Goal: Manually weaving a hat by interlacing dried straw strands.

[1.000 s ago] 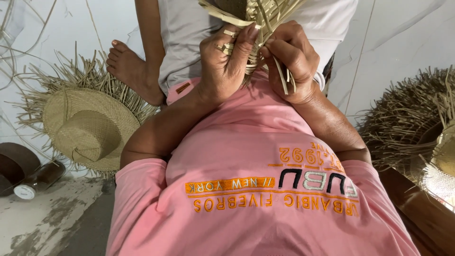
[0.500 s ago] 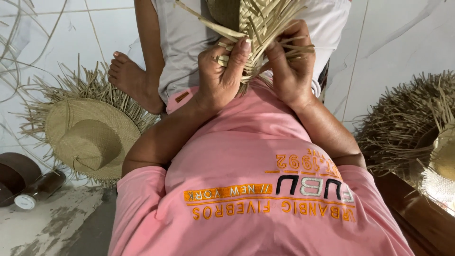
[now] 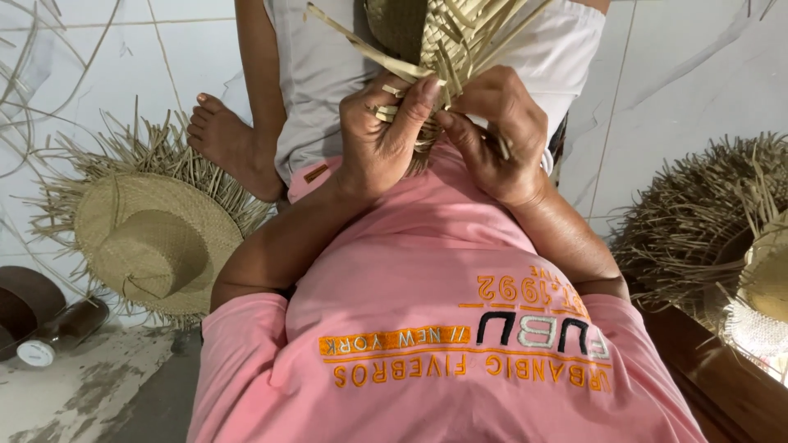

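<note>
A half-woven piece of pale straw plaiting [image 3: 447, 37] is held up at the top centre of the view, directly above the wearer's chest and pink shirt [image 3: 443, 328]. Its loose flat strips fan upward and out to both sides, so its long axis runs roughly up and down, away from the body. The left hand [image 3: 382, 135] is closed around the lower left edge of the weave, its thumb pressed flat across one strip. The right hand [image 3: 501, 135] grips the lower right edge, fingers curled in and pinching strips against the palm. Both hands touch the weave and each other, equally near to it, with the work lying just beyond the fingertips.

Compared with half a second ago, the left thumb has slid higher over the strips and the hands sit a little closer together; the weave has barely shifted.

Behind the weave sits another person in a light grey shirt [image 3: 320, 74], one bare foot [image 3: 226, 139] resting on the white tiled floor [image 3: 681, 90]. To the left lies a finished straw hat [image 3: 152, 246] with a ragged untrimmed fringe, and near it a dark bottle [image 3: 61, 328] on its side. To the right is a heap of unfinished straw hats [image 3: 706, 221].
</note>
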